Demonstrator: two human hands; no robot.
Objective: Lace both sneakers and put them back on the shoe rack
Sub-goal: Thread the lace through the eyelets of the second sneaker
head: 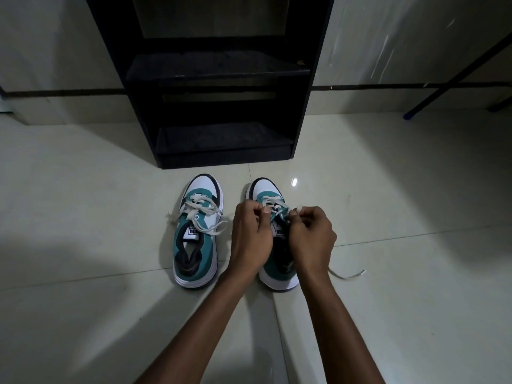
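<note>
Two teal, white and black sneakers stand side by side on the floor, toes toward the black shoe rack [221, 145]. The left sneaker [198, 234] has loose cream laces spilling to both sides. Over the right sneaker [266, 194] both hands work at the eyelets. My left hand [250, 234] pinches the lace at the shoe's left side. My right hand [311, 235] pinches the lace at its right side. A loose lace end [350, 275] trails on the floor to the right. Both hands hide most of the right sneaker's middle.
The rack's two visible shelves hold no shoes. Pale glossy floor tiles [97, 217] surround the sneakers. A dark metal leg with a blue foot [410, 113] slants at the far right, and the wall runs behind the rack.
</note>
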